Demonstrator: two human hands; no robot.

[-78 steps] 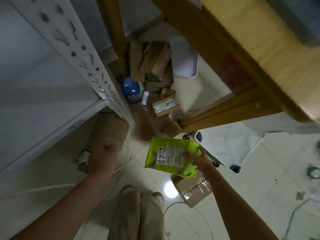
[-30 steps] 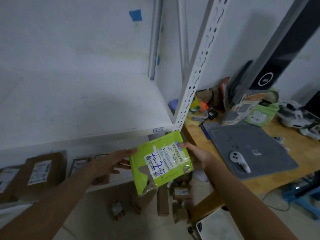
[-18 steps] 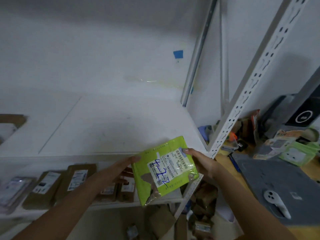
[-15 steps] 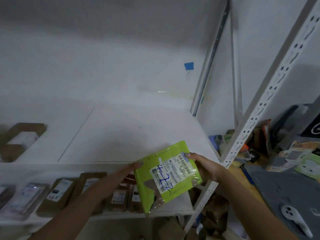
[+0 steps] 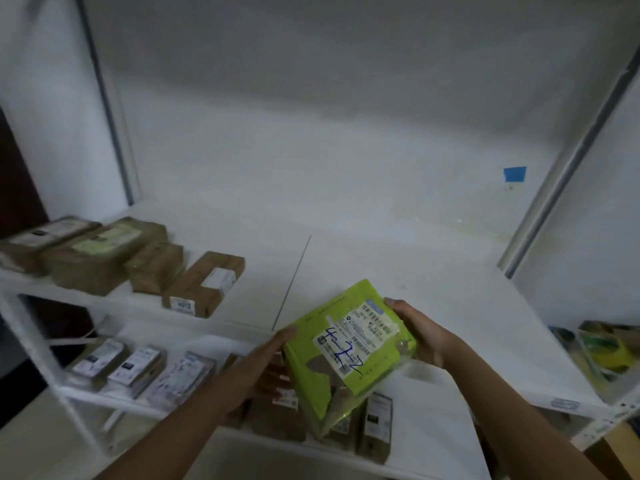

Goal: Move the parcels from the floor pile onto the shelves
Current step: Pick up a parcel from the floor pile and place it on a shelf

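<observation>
Green parcel (image 5: 349, 351) held above the near edge of the upper shelf (image 5: 398, 271). Right hand (image 5: 420, 332) grips its far corner; left hand (image 5: 263, 358) flat against the side. Likely light, soft, slippery; support both edges

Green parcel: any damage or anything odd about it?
Yes. The green parcel, held between the left hand and right hand, has a torn wrapper: a ragged brown patch shows through the green just below its label.
</observation>
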